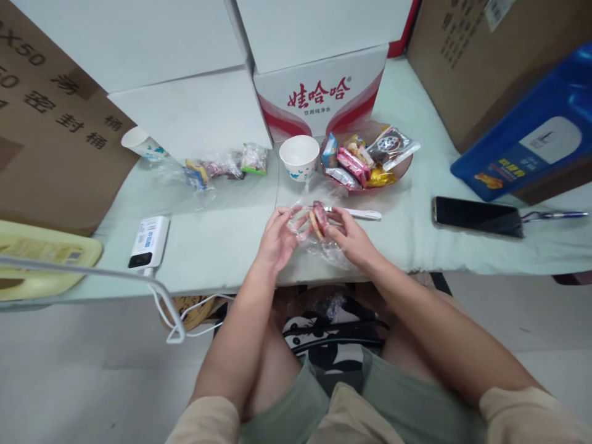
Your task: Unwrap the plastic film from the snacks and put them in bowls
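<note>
Over the front part of the table both my hands are close together. My right hand (349,235) pinches small wrapped snacks (318,217), red-pink and yellowish, between thumb and fingers. Facing it, my left hand (279,237) has its fingers curled on a clear plastic bag (326,253), which spreads crumpled beneath and behind the snacks. A white-handled tool (363,214) lies just past my right hand, its other end hidden. Beyond my hands stand a white paper cup (300,157) with a blue-green print and a reddish bowl (398,176) heaped with wrapped snacks.
Bagged snacks (222,168) and a second paper cup (143,145) are at the back left. A power bank (150,240) with a white cable lies left. A phone (478,217) and a blue jug (527,135) are right. Cartons (319,98) line the back.
</note>
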{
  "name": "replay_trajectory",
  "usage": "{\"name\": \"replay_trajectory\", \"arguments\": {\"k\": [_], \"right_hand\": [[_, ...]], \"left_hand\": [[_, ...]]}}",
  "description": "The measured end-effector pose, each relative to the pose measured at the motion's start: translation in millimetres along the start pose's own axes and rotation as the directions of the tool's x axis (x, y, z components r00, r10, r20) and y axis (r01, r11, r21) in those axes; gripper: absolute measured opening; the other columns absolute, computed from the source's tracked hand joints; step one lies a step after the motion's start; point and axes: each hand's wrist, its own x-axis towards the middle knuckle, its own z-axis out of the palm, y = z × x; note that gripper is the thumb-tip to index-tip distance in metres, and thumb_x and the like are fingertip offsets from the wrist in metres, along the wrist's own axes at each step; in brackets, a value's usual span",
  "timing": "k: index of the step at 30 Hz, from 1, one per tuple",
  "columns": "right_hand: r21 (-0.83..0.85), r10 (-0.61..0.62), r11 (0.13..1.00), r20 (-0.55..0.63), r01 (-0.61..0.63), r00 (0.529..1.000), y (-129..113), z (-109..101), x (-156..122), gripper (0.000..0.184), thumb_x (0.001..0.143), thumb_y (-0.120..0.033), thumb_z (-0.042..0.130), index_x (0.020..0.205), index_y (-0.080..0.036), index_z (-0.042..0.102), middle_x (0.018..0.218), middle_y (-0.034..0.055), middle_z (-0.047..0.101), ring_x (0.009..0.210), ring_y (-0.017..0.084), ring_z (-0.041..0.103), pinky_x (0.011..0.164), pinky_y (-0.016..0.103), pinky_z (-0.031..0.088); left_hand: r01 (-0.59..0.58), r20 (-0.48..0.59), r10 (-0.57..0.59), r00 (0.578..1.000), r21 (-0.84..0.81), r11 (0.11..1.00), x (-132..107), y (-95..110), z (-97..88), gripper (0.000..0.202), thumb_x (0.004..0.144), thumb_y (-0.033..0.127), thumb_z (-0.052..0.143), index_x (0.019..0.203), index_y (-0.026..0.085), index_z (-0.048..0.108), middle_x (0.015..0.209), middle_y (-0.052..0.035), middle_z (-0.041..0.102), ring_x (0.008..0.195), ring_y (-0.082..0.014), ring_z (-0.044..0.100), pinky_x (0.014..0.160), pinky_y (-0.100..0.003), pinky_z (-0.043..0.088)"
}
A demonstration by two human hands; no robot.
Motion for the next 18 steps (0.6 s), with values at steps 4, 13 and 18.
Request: {"name": "replay_trajectory", "arguments": {"k": [4,13,18], "right_hand": [[0.273,0.097,0.955,0.094,-0.119,0.991,-1,5,3,0.072,0.065,-0.045,0.081,0.127,-0.023,0.050,0.124,0.0089,0.069,0.106,0.025,0.069,0.096,0.045,0.055],[0.692,0.301,0.587,0.296,-0.421,0.906,-19,-12,-2,0.026,0.072,-0.040,0.067,0.092,-0.022,0.067,0.083,0.0029,0.076,0.076,0.021,0.071,0.070,0.035,0.061],[0.782,0.252,0.383,0.424,-0.492,0.870,-22,-8,-3,0.033,0.077,-0.038,0.060,0.105,-0.023,0.069,0.106,0.0024,0.078,0.094,0.020,0.073,0.074,0.034,0.062]], "left_hand": [[0.042,0.050,-0.042,0.998,-0.010,0.999,-7,6,-0.3,0.038,0.070,0.046,0.078,0.077,0.022,0.050,0.117,-0.0040,0.070,0.116,-0.0327,0.066,0.084,-0.048,0.059],[-0.272,-0.146,0.284,0.948,0.097,0.957,-13,30,-30.3,0.038,0.074,0.067,0.064,0.085,0.031,0.063,0.117,-0.0036,0.066,0.128,-0.0322,0.059,0.069,-0.033,0.057],[-0.354,-0.180,0.350,0.919,0.012,0.935,-12,32,-36.0,0.035,0.076,0.059,0.070,0.078,0.027,0.056,0.113,0.0011,0.066,0.123,-0.0239,0.060,0.068,-0.024,0.052]]}}
